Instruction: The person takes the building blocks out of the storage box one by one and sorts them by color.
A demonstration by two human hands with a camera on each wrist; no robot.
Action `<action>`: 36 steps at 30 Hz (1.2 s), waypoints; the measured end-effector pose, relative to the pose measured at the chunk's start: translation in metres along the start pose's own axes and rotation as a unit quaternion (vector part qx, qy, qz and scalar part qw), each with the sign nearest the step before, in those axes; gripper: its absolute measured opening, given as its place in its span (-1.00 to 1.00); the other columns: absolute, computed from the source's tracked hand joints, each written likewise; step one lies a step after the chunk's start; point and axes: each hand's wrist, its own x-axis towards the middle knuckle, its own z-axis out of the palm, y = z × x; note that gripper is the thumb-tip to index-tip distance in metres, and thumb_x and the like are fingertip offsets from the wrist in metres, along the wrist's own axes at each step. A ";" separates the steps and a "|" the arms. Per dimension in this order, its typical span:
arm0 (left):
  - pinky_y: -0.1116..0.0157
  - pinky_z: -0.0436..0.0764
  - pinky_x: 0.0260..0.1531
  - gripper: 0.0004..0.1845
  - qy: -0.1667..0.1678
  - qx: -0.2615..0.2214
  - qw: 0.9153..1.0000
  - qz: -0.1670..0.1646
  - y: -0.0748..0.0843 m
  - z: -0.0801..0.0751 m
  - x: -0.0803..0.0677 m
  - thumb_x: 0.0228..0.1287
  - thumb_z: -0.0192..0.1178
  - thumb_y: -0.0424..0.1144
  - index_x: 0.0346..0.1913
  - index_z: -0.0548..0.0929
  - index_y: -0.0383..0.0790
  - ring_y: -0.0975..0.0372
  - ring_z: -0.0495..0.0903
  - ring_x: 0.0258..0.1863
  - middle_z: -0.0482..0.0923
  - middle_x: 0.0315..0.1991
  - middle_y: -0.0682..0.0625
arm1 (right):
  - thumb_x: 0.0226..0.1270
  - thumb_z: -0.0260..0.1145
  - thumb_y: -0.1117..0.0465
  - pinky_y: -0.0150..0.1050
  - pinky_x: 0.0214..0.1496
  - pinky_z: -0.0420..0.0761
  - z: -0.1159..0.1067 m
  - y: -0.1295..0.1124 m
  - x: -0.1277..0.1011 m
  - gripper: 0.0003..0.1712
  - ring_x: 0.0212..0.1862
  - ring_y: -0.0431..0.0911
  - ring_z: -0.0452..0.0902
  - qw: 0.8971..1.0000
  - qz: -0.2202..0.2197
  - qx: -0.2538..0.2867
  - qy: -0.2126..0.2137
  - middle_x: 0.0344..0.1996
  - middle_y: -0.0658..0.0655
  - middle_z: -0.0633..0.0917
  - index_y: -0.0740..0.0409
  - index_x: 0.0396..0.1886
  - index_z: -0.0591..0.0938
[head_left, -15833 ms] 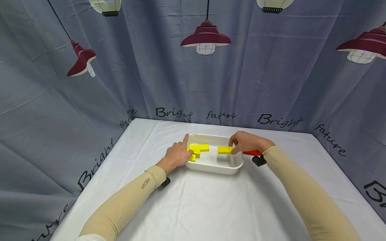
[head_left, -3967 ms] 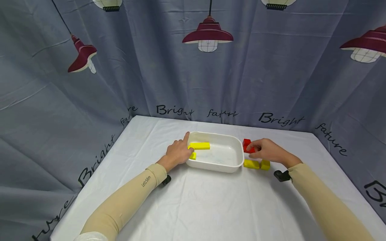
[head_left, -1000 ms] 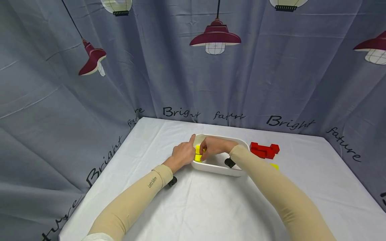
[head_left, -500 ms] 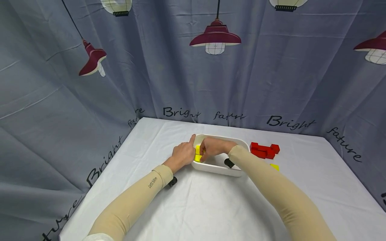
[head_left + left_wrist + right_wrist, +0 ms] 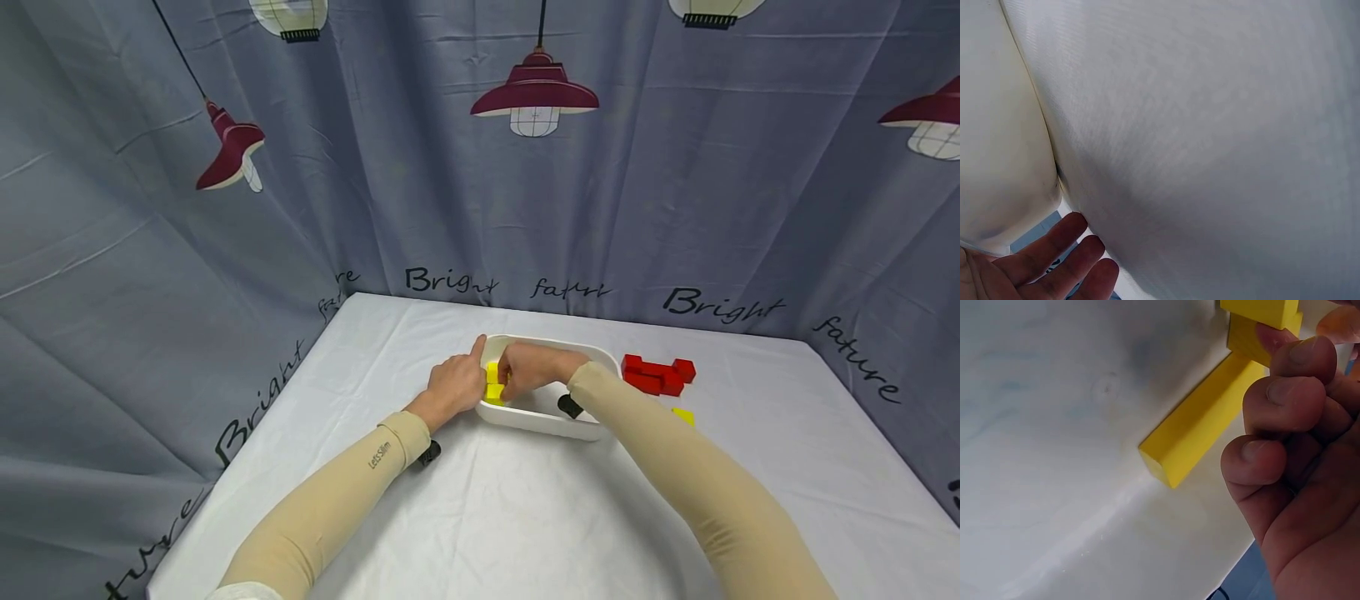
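The white container point(image 5: 551, 425) lies on the table, with its left end in my left hand point(image 5: 456, 382). The index finger of that hand stretches along the rim; in the left wrist view its other fingers point(image 5: 1066, 265) lie by the outer wall. Inside the container, my right hand point(image 5: 536, 367) pinches a yellow block point(image 5: 494, 393) at the left end with thumb and index finger; its other fingers point(image 5: 1254, 459) are curled. A long yellow block point(image 5: 1200, 419) lies along the container's inner wall beside them, and another yellow block point(image 5: 1263, 309) shows at the top of the right wrist view.
Several red blocks point(image 5: 652, 377) lie together right of the container. A yellow block point(image 5: 683, 415) shows in front of them, partly behind the right sleeve point(image 5: 697, 475). A grey curtain point(image 5: 420, 183) hangs behind the white-covered table point(image 5: 517, 525).
Since four seconds ago the right hand has gone from the red blocks into the container's left end. Over the last second the front yellow block shifts slightly at its fingertips. The left hand keeps its place.
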 end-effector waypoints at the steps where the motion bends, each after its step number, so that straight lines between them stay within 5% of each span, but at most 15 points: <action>1: 0.16 0.59 -0.44 -0.31 -0.001 -0.001 1.000 0.000 0.000 0.000 0.000 0.52 -0.10 -0.17 0.63 -0.01 -0.10 0.18 0.54 -0.40 0.63 -0.28 -0.04 | 0.07 0.54 0.13 -0.33 -0.26 0.51 -0.001 0.000 -0.001 -0.77 -0.39 -0.18 0.51 1.000 0.002 -0.001 -0.001 -0.44 -0.05 0.71 0.14 -0.29 0.76; 21: 0.14 0.62 -0.38 -0.30 -0.004 -0.008 1.000 -0.007 0.000 0.002 0.001 0.50 -0.14 -0.20 0.63 -0.03 -0.11 0.17 0.57 -0.34 0.69 -0.08 -0.11 | 0.14 0.44 0.09 -0.29 -0.35 0.50 -0.034 0.009 -0.039 -0.83 -0.44 -0.16 0.46 1.000 0.015 -0.003 0.012 -0.48 -0.02 0.66 0.01 -0.28 0.75; 36: 0.15 0.60 -0.37 -0.32 0.000 -0.003 1.000 -0.008 0.002 0.001 0.000 0.51 -0.16 -0.19 0.63 -0.01 -0.13 0.15 0.57 -0.30 0.68 -0.05 -0.13 | 0.20 0.40 0.11 -0.27 -0.38 0.38 -0.049 0.029 -0.092 -0.84 -0.50 -0.16 0.36 0.998 0.041 0.008 0.046 -0.59 0.01 0.48 0.02 -0.25 0.73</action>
